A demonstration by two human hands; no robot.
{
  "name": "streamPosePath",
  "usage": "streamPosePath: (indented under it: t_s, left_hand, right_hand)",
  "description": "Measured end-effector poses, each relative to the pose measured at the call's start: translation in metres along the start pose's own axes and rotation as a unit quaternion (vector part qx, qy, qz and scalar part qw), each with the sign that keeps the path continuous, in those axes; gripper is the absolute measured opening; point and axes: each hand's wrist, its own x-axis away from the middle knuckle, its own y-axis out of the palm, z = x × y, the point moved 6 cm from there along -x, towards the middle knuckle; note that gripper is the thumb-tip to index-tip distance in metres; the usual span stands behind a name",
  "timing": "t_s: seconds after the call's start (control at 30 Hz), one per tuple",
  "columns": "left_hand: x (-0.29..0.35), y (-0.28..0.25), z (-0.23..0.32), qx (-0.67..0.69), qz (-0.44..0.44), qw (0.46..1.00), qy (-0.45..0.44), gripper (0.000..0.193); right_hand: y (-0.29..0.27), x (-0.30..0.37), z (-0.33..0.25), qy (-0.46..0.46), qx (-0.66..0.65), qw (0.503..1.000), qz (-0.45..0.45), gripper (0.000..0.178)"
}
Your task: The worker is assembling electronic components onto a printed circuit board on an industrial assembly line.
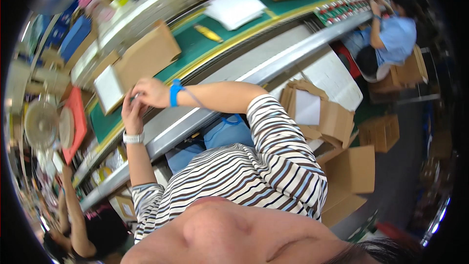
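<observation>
Above the work line's near metal edge, my hands meet at the fingertips. My left hand, with a white watch at its wrist, is closed in a pinch. My right hand reaches across from the right, its fingers bent against the left ones; a blue wrist strap with a thin cord circles that wrist. Something small and dark sits between the fingertips, mostly hidden and too blurred to name. Just beyond the hands lie a white-faced flat piece and an open cardboard box.
A yellow cutter-like tool and white sheets lie on the green belt. Flattened cardboard is stacked at my right, above an open carton. Co-workers sit at far right and lower left. A fan stands left.
</observation>
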Motion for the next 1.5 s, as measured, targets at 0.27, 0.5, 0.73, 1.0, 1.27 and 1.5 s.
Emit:
streamPosePath:
  t_s: [0.27, 0.5, 0.73, 1.0, 1.27, 1.5]
  left_hand:
    - [0.001, -0.013, -0.001, -0.004, -0.023, 0.999, -0.024, 0.047]
    - [0.008, -0.010, -0.004, 0.010, -0.068, 0.997, -0.027, 0.053]
    - [0.007, -0.005, -0.008, -0.008, -0.066, 0.998, -0.011, 0.055]
    - [0.008, -0.003, 0.004, -0.023, -0.056, 0.998, -0.026, 0.054]
    - [0.011, -0.002, -0.008, 0.113, -0.066, 0.989, -0.065, 0.056]
    - [0.012, -0.004, -0.007, 0.077, -0.034, 0.994, -0.072, 0.055]
  right_hand:
    - [0.016, 0.006, 0.025, 0.170, -0.090, 0.980, -0.048, 0.027]
    - [0.025, 0.016, 0.040, 0.257, -0.238, 0.934, -0.069, 0.027]
    - [0.020, 0.021, 0.040, 0.292, -0.254, 0.919, -0.077, 0.025]
    - [0.019, 0.007, 0.028, 0.206, -0.122, 0.964, -0.114, 0.022]
    - [0.015, 0.008, 0.008, 0.142, -0.054, 0.982, -0.109, 0.017]
    - [0.019, 0.007, -0.004, 0.130, -0.032, 0.980, -0.150, 0.025]
